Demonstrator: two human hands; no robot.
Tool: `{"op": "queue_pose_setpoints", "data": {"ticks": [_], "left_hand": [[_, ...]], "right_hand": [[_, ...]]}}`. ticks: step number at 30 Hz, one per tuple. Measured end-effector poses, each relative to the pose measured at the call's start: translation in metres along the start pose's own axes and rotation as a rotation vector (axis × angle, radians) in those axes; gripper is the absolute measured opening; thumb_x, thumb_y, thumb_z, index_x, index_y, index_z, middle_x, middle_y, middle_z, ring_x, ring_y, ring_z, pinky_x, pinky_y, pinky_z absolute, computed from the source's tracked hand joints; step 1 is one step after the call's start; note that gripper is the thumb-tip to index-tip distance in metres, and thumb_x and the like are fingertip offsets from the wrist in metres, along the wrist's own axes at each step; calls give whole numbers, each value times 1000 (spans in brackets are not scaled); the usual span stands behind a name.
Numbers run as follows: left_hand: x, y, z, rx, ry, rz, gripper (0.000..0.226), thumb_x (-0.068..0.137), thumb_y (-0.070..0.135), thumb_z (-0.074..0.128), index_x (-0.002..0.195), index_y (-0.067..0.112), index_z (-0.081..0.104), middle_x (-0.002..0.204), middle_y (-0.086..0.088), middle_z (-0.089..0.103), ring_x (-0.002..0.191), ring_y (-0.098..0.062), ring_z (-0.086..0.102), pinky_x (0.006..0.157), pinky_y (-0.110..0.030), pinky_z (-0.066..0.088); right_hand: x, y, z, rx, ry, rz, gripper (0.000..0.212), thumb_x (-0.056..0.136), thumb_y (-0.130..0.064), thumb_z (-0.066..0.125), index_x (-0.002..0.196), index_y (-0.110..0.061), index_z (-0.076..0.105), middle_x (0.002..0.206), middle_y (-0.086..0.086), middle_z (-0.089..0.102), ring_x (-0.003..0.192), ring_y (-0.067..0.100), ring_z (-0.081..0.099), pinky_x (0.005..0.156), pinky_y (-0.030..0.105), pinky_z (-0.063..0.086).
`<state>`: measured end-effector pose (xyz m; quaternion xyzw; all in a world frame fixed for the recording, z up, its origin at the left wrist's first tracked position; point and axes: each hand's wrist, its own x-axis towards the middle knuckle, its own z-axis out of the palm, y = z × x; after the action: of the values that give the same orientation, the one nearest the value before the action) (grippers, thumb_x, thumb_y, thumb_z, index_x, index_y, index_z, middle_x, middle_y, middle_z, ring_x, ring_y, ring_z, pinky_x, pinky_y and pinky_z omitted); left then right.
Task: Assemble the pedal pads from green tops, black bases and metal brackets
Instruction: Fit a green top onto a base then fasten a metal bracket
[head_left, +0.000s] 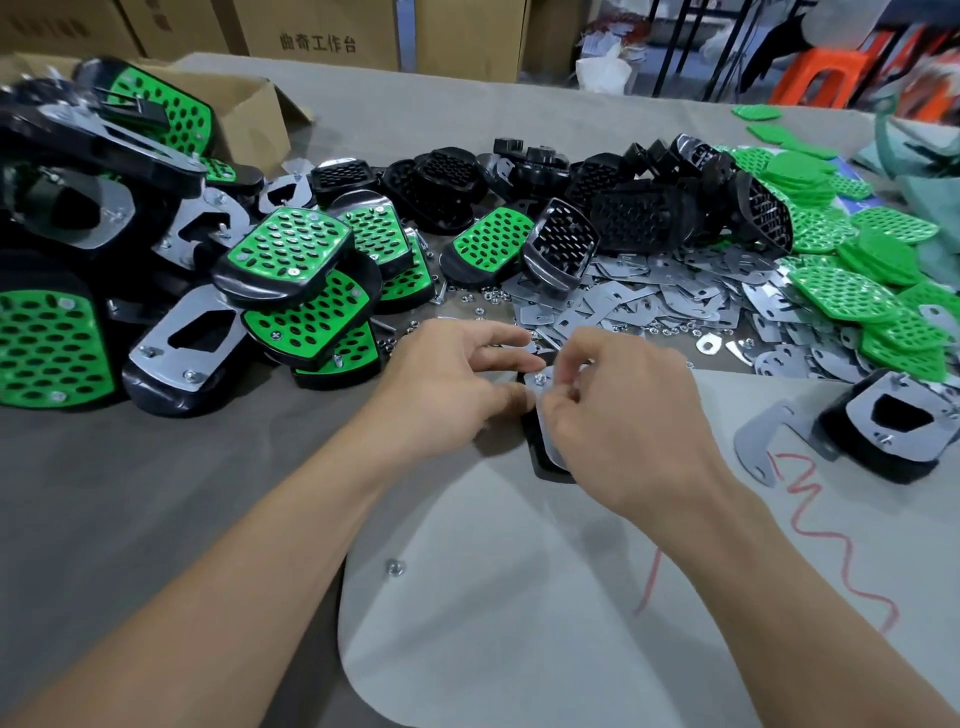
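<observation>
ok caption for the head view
Left hand and right hand fit a metal bracket onto a black base beside finished pads.

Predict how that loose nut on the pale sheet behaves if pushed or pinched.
The nut looks small and lies flat, so it probably slides rather than rolls. Likely light and fiddly to pinch. The pale sheet looks smooth, so it may skid away.
</observation>
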<state>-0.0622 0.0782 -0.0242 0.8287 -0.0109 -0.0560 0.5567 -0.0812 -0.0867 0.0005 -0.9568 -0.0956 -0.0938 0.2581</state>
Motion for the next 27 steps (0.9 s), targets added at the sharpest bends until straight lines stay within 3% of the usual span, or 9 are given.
{"op": "queue_pose_setpoints", "data": {"ticks": [3, 5, 8, 11, 13, 15, 17, 23, 27], "left_hand": [[0, -1, -3, 9, 23, 5, 47, 73, 16, 87, 113, 37, 72, 92, 25, 77, 84, 6, 70, 79, -27, 52], [-2, 1, -4, 75, 51, 28, 46, 70, 20, 88, 109, 41, 73, 89, 28, 75, 88, 13, 68, 78, -19, 46], [-8, 4, -2, 104, 80, 70, 37, 71, 23, 85, 99, 45, 77, 85, 32, 74, 86, 16, 67, 81, -19, 50], [-15, 11, 4, 230, 244, 166, 21, 68, 51, 80, 88, 58, 75, 82, 41, 68, 89, 18, 56, 80, -9, 43], [-17, 15, 9, 350, 332, 215, 23, 65, 60, 77, 83, 68, 68, 88, 42, 65, 96, 4, 43, 84, -19, 38], [-16, 16, 14, 360, 380, 245, 17, 67, 50, 85, 80, 54, 75, 87, 40, 62, 97, -3, 38, 89, -31, 36], [-13, 15, 17, 375, 399, 262, 7, 71, 37, 87, 74, 39, 81, 84, 39, 61, 96, -7, 38, 92, -35, 36], [-9, 14, 18, 548, 357, 357, 10, 84, 23, 78, 88, 31, 83, 90, 13, 76, 89, -13, 38, 84, -35, 28], [-13, 16, 18, 518, 379, 465, 17, 80, 14, 79, 82, 31, 82, 72, 33, 42, 74, -3, 20, 65, -34, 15]], "right_hand": [[9, 8, -2, 100, 161, 33, 7, 76, -27, 51, 77, -28, 58, 48, -8, 51, 53, 11, 48, 56, 28, 38], [21, 12, -5, 155, 168, 26, 14, 82, -19, 55, 84, -28, 66, 53, -16, 55, 53, 10, 50, 55, 28, 37], [47, 16, -10, 158, 42, -38, 26, 88, -12, 61, 88, -32, 78, 52, -20, 58, 49, 3, 53, 48, 11, 36], [76, 12, -14, 11, -103, -129, 25, 88, -12, 67, 86, -32, 82, 66, -18, 68, 51, -1, 57, 51, 3, 38], [90, 6, -14, -100, -152, -183, 23, 85, -13, 69, 85, -32, 82, 72, -12, 69, 63, 6, 61, 63, 10, 46], [96, 1, -10, -203, -210, -237, 18, 81, -14, 72, 83, -29, 82, 65, -11, 64, 73, 17, 66, 73, 26, 55], [96, -4, -5, -286, -256, -269, 17, 79, -11, 74, 79, -26, 81, 67, -4, 67, 75, 22, 68, 73, 33, 59], [94, -7, 1, -372, -214, -297, 17, 79, -7, 66, 85, -19, 77, 76, 7, 69, 80, 30, 66, 71, 36, 57], [94, -4, 2, -295, -254, -211, 16, 80, -9, 65, 80, -21, 76, 73, 6, 70, 75, 27, 67, 72, 36, 59]]}}
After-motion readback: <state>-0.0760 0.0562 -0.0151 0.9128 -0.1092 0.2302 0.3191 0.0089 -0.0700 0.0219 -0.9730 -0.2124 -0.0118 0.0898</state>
